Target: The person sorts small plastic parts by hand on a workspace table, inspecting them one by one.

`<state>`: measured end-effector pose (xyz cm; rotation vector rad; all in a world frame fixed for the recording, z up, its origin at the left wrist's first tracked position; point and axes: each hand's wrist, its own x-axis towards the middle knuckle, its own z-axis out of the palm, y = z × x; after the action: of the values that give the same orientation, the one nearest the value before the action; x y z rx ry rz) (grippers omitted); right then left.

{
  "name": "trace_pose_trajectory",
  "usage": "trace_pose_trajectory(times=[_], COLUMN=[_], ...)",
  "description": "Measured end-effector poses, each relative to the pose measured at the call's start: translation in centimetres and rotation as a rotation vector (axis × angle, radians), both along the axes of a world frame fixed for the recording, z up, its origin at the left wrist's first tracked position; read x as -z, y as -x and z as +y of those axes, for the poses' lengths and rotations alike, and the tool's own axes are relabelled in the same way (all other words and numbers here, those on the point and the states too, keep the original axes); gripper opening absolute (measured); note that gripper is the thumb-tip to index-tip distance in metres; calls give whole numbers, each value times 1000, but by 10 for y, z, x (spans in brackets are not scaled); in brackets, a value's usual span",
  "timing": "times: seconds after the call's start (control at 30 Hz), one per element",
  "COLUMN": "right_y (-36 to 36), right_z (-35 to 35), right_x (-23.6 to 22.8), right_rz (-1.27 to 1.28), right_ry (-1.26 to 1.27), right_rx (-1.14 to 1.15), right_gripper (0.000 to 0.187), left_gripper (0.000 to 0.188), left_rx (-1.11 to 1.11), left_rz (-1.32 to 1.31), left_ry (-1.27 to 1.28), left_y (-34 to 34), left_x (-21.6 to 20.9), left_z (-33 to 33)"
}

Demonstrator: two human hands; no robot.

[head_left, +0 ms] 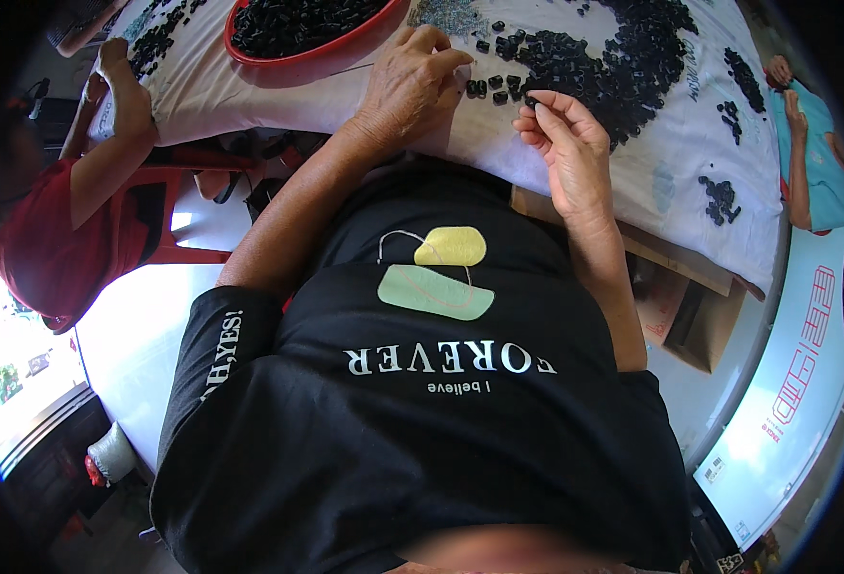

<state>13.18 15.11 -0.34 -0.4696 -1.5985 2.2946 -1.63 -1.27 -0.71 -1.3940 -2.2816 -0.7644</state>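
My right hand point(575, 153) pinches a small black plastic piece point(531, 101) between thumb and fingertips, just above the near edge of the table. The other fingers of that hand are curled. To its left, my left hand point(410, 88) rests low over the white cloth point(345, 100), fingers bent and drawn together. Its fingertips are partly hidden, so what they hold, if anything, does not show. Between and beyond my hands lie several loose black pieces point(499, 97). They border a large spread of similar black pieces point(623, 81).
A red basin point(250, 62) full of black pieces stands at the far left. Beyond my left hand lies a pile of tiny silvery pieces point(449, 14). Smaller black clusters point(720, 199) lie rightward. A person in red point(68, 220) sits left; another in teal point(819, 143) is right.
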Motion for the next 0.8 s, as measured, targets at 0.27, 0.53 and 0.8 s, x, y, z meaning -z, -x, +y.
trace_pose_trajectory(times=[0.27, 0.53, 0.8], right_y=[1, 0, 1], right_z=[-3, -3, -1], right_x=[1, 0, 1], right_rz=[-3, -11, -1], right_ry=[-19, -20, -12], right_rx=[8, 13, 5], right_gripper=[16, 16, 16], left_gripper=[25, 25, 36], left_rx=[-118, -86, -94], left_rz=[21, 34, 41], left_ry=[-40, 73, 14], left_y=[1, 1, 2], left_x=[-1, -1, -1], left_z=[14, 23, 36])
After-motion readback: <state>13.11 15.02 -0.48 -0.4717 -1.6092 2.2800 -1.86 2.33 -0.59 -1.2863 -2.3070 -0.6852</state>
